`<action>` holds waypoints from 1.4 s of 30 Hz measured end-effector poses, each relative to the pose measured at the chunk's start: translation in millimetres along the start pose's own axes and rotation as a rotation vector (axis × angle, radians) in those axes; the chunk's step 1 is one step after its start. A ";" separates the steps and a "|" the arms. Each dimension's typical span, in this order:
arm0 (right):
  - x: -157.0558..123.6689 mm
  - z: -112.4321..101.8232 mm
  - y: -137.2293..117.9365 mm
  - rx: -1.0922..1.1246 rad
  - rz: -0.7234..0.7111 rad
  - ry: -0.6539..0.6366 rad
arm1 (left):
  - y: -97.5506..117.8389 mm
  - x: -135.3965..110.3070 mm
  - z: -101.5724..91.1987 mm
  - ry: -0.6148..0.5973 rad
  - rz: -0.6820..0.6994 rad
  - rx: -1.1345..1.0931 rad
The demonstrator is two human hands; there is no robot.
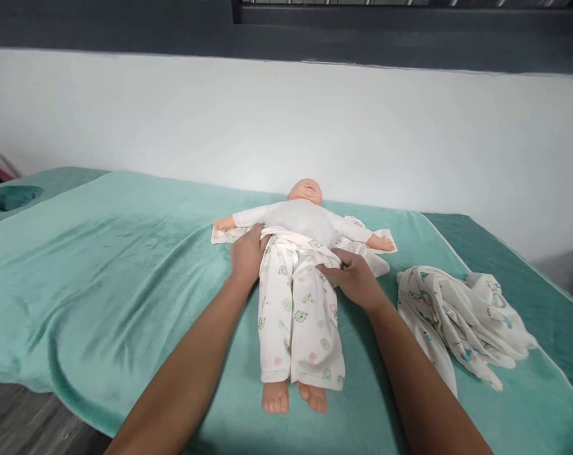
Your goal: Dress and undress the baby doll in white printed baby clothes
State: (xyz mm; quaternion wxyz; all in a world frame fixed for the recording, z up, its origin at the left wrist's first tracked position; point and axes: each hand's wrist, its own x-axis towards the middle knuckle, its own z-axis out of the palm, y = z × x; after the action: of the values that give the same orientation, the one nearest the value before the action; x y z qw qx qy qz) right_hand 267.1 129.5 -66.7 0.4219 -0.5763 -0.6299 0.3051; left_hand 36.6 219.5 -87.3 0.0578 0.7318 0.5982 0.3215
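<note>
The pants (pixel 301 316) are on the doll (pixel 302 219), atop a green blanket (pixel 139 265). Cloth appears light, soft, probably stretchy; best held at the waistband (pixel 295 239) sides, where I note right hand (pixel 355 278) and left hand (pixel 248 254) each pinching it. Beyond: white wall (pixel 210 120).
</note>
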 end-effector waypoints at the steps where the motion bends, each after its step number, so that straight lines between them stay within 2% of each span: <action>1: 1.0 2.7 0.5 -0.014 -0.031 0.028 | 0.1 2.0 1.1 0.013 -0.007 -0.027; 4: 4.7 9.4 1.9 -0.068 -0.105 0.125 | -0.4 7.3 4.0 0.027 -0.031 -0.157; 7: 8.6 12.4 5.2 -0.105 -0.066 0.232 | -0.8 9.1 5.2 0.027 -0.038 -0.389; 9: 10.6 11.8 9.2 -0.093 0.007 0.245 | -0.5 7.9 4.9 0.015 -0.048 -0.527; 12: 12.4 9.6 16.4 0.022 0.066 0.215 | -0.3 4.0 4.0 -0.032 -0.093 -0.620; 16: 15.5 7.8 23.0 0.177 0.045 0.299 | -2.1 1.0 4.9 -0.043 -0.099 -0.656; 18: 18.6 7.7 24.7 0.156 0.006 0.316 | -3.6 1.1 6.6 -0.037 -0.097 -0.660; 22: 27.1 8.7 28.1 0.099 -0.100 0.260 | -5.6 2.3 10.3 -0.027 -0.094 -0.674; 27: 39.9 8.7 29.3 0.031 -0.209 0.248 | -4.1 3.4 9.5 -0.055 -0.124 -0.697; 32: 61.2 5.2 22.6 0.053 -0.139 0.251 | -0.1 2.5 6.5 -0.098 -0.098 -0.720; 37: 81.3 3.0 22.5 0.087 -0.095 0.181 | 1.4 1.6 6.2 -0.123 -0.052 -0.726; 39: 83.5 4.1 25.3 0.093 -0.080 0.228 | -0.2 2.4 7.9 -0.110 -0.028 -0.714; 42: 79.8 8.1 27.6 0.132 -0.057 0.381 | -2.4 3.9 10.2 -0.050 -0.017 -0.701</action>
State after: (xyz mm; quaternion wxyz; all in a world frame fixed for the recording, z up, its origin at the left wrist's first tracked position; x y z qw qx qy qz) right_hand 274.5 212.9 -80.1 0.5785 -0.5768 -0.5334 0.2193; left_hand 40.3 226.8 -95.0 0.3229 0.6699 0.4560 0.4888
